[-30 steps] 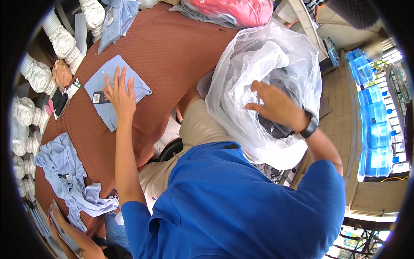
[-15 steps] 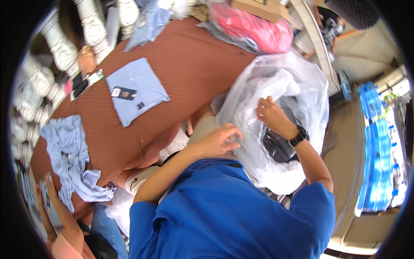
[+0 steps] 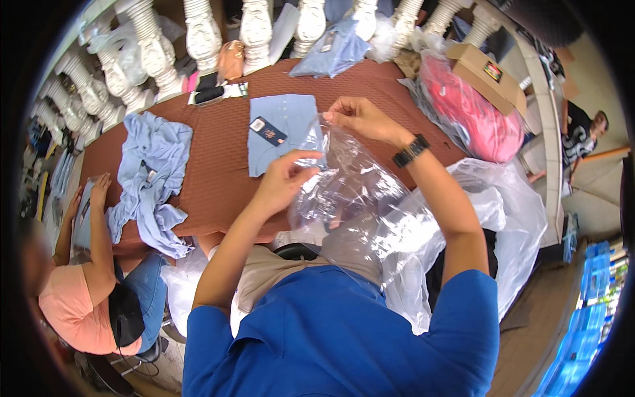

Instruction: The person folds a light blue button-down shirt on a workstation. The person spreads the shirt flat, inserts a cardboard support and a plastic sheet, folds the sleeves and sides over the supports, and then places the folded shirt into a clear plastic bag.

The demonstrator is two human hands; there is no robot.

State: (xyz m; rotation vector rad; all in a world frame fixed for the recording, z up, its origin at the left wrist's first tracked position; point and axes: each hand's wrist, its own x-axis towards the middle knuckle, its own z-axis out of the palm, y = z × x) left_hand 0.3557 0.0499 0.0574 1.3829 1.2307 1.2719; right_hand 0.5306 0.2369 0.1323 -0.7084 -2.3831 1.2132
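Note:
My right hand (image 3: 367,121), raised over the brown-covered table, pinches the upper edge of a clear plastic bag (image 3: 350,182). The bag hangs down toward my lap. My left hand (image 3: 283,184) is at the bag's left side, thumb and forefinger apart with film close by; whether it touches the film is hard to tell. Just beyond lies a folded light blue shirt (image 3: 281,109) with a dark tag (image 3: 267,132), partly behind the bag. To my right stands a large translucent plastic sack (image 3: 512,205) with dark contents.
A crumpled light blue garment (image 3: 152,149) lies left on the brown cloth (image 3: 221,185). A seated person (image 3: 86,298) handles a packed item at far left. Pink bagged goods (image 3: 463,109) and a cardboard box (image 3: 486,76) sit at back right. White balusters (image 3: 254,33) line the far edge.
My right hand has come out of the large sack and over the table, bringing the clear bag. My left hand has moved forward beside it. The view has turned left.

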